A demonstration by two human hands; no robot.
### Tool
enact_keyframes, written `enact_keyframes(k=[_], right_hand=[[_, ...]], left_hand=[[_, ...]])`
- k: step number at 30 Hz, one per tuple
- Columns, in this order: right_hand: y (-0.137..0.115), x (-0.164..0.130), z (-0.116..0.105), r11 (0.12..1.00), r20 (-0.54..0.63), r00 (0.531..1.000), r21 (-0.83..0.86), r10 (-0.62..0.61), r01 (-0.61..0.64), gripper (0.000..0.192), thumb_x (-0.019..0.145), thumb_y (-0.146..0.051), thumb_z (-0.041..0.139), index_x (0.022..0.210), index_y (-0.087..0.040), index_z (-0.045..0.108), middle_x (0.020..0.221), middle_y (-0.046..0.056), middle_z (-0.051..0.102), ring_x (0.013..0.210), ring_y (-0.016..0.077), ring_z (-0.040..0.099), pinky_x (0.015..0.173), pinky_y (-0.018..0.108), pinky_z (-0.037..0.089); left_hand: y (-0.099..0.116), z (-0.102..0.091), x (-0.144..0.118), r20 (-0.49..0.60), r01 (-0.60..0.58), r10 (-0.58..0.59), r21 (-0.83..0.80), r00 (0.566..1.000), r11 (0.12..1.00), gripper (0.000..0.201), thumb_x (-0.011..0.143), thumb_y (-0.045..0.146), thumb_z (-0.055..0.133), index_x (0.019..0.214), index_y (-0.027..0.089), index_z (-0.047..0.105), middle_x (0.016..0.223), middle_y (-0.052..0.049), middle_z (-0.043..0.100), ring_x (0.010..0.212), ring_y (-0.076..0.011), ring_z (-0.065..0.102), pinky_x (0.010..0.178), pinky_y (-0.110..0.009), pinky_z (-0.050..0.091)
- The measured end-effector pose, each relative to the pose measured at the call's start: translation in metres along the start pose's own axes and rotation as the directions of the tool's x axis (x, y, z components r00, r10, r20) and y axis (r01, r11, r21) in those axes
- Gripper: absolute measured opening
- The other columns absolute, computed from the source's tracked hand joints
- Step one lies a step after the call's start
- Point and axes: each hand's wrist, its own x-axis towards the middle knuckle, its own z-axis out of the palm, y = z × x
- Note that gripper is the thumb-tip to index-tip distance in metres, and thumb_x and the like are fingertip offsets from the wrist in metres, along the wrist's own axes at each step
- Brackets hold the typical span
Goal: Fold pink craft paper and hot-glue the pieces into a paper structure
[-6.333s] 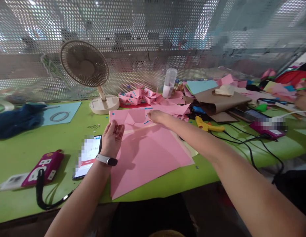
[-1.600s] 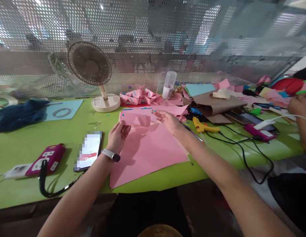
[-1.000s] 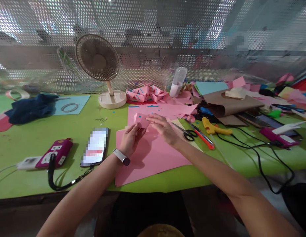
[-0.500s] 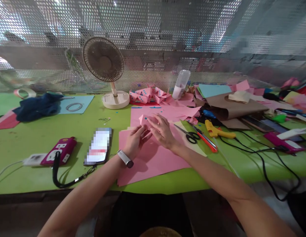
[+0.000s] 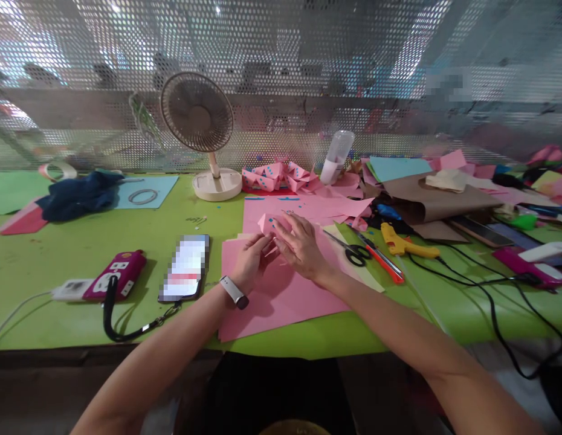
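Between my hands is a small folded pink paper piece (image 5: 264, 222) with blue dots, partly hidden by my fingers. My left hand (image 5: 257, 258) pinches its lower edge between thumb and fingers. From the right, my right hand (image 5: 300, 246) lies over the piece, its fingers bent and touching it. Below both hands lie pink paper sheets (image 5: 281, 305) in a stack. Behind them, similar folded pink paper pieces with blue dots (image 5: 269, 176) sit in a cluster. Scissors (image 5: 356, 254) and a red utility knife (image 5: 387, 266) rest right of my right hand.
A yellow glue gun (image 5: 401, 243) with black cables lies to the right. On the left are a phone (image 5: 187, 266) and a purple power strip (image 5: 120, 275). A fan (image 5: 217, 184) and a clear bottle (image 5: 339, 154) stand at the back. Brown paper (image 5: 430, 196) lies back right.
The view has shifted slightly, so everything sits a little further right. My hands keep their hold on the folded paper, with the right fingers moved only slightly.
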Motion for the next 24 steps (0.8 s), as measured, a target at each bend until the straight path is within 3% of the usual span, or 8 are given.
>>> enact_keyframes(k=[4, 12, 15, 19, 24], right_hand=[[-0.001, 0.000, 0.002, 1.000, -0.043, 0.999, 0.023, -0.004, 0.005, 0.047, 0.099, -0.038, 0.036, 0.136, -0.015, 0.054, 0.147, 0.016, 0.044, 0.138, 0.0282, 0.034, 0.114, 0.050, 0.027], [0.005, 0.001, -0.001, 0.998, -0.131, 0.991, 0.045, -0.032, 0.038, 0.043, 0.097, -0.028, 0.037, 0.135, -0.021, 0.055, 0.144, 0.011, 0.048, 0.137, 0.0247, 0.038, 0.114, 0.048, 0.028], [0.016, 0.008, -0.005, 0.997, -0.186, 0.982, 0.071, 0.020, -0.007, 0.040, 0.095, -0.028, 0.041, 0.132, -0.020, 0.058, 0.137, 0.011, 0.056, 0.132, 0.0248, 0.045, 0.113, 0.047, 0.030], [0.031, 0.015, -0.008, 0.979, -0.119, 0.984, 0.170, 0.134, -0.113, 0.037, 0.092, -0.033, 0.051, 0.125, -0.019, 0.062, 0.116, 0.011, 0.069, 0.111, 0.0268, 0.060, 0.100, 0.046, 0.043], [0.031, 0.014, -0.011, 0.970, -0.083, 0.989, 0.221, 0.124, -0.103, 0.033, 0.089, -0.029, 0.056, 0.120, -0.019, 0.064, 0.109, 0.011, 0.071, 0.102, 0.0267, 0.063, 0.097, 0.046, 0.045]], left_hand=[[-0.001, 0.003, -0.002, 0.020, -0.007, 0.007, -0.006, 1.000, 1.000, 0.014, 0.071, 0.010, 0.076, 0.074, 0.015, 0.064, 0.075, 0.001, 0.068, 0.068, -0.0091, 0.065, 0.070, -0.023, 0.053], [0.000, 0.000, -0.004, 0.001, 0.000, 0.000, 0.038, 1.000, 0.999, 0.014, 0.072, 0.012, 0.075, 0.074, 0.015, 0.062, 0.083, -0.003, 0.071, 0.082, -0.0150, 0.067, 0.075, -0.028, 0.055], [0.000, -0.001, -0.004, 0.006, -0.004, 0.003, 0.082, 1.000, 0.997, 0.019, 0.069, 0.016, 0.079, 0.075, 0.015, 0.062, 0.085, -0.004, 0.071, 0.084, -0.0167, 0.068, 0.078, -0.032, 0.056], [0.000, 0.000, -0.005, 0.008, 0.010, -0.011, 0.112, 1.000, 0.994, 0.025, 0.064, 0.019, 0.083, 0.071, 0.015, 0.060, 0.084, -0.002, 0.070, 0.081, -0.0150, 0.067, 0.078, -0.031, 0.057], [0.000, 0.002, -0.009, 0.054, 0.004, -0.016, 0.209, 0.998, 0.978, 0.026, 0.064, 0.026, 0.085, 0.074, 0.015, 0.064, 0.086, -0.004, 0.071, 0.086, -0.0160, 0.067, 0.079, -0.031, 0.057]])
